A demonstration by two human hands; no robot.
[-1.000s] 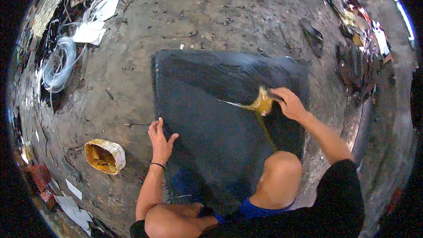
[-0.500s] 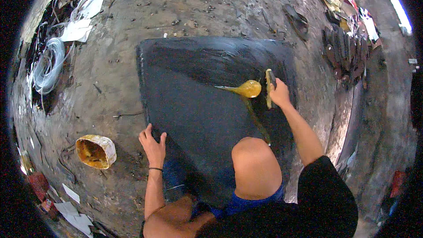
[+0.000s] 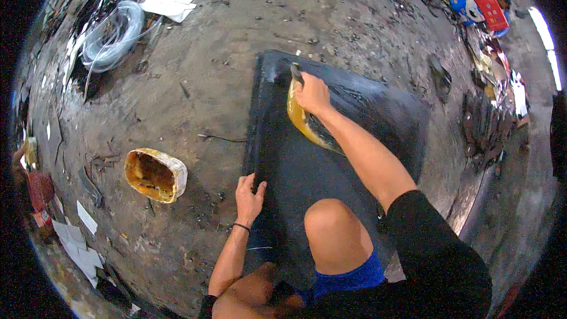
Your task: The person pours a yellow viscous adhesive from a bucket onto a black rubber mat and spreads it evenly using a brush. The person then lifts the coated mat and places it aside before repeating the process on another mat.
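Dark sheet [image 3: 331, 159] lies flat on the concrete floor [image 3: 207, 71], long axis running from the person's knee [image 3: 333, 224] out to the far edge. On its far-left corner area sits a streak of yellow-brown glue [image 3: 304, 124], trailing back toward the middle of the sheet. Right hand [image 3: 312, 91] is at the far end of that streak, fingers wrapped tight around a dark-handled tool [image 3: 295, 72] – prob. a brush or scraper, blade hidden under the hand. So the glue lies just on the near side of the grip, along the forearm's line; right hand is far nearer to it than the left.

Left hand [image 3: 249, 196] is pressed flat on the sheet's near-left edge, fingers spread, holding nothing – pinning it.

Left of the sheet, well apart: a glue-stained container [image 3: 155, 174], open side up. Farther off that way, coiled clear tubing [image 3: 112, 35] & paper scraps [image 3: 171, 0].
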